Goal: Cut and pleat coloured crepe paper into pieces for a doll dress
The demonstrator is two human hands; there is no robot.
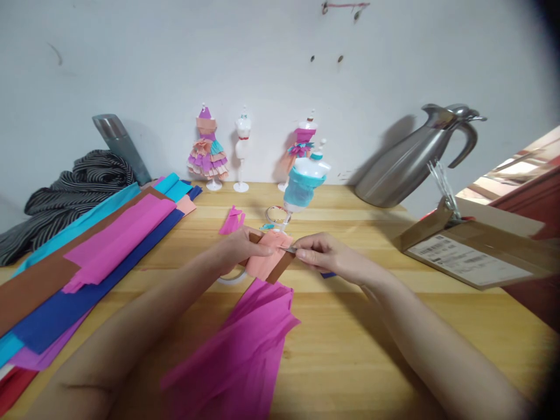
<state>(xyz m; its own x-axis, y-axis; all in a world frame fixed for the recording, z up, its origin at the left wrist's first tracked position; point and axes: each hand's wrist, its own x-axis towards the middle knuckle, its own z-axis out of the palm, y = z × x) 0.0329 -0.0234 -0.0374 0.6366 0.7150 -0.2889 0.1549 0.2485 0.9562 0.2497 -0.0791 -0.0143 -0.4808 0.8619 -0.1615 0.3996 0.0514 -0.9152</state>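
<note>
Left hand (247, 248) nearly closed, thumb laid along the top of a peach paper piece (262, 265), pinching it; a brown strip (280, 268) shows along the far and right sides of the peach piece. Right hand (321, 256) with fingers curled and thumb pressed inward, gripping a small grey metal tool (289, 249) whose tip meets the peach paper; its exact type cannot be told. The peach paper thus lies between the two hands, directly before the left thumb. Beneath the left hand, part of a pale ring (231, 279) is visible. Just nearer the viewer, a magenta sheet (245, 350) spreads in folds over the wooden surface (350, 361). Immediately beyond the hands stands a dress form (306, 181) wrapped in turquoise, tilted in view; a magenta scrap (233, 220) lies to its left. Outermost: a stack of coloured papers (109, 245) at left, a cardboard box (472, 251) and steel jug (411, 157) at right.
</note>
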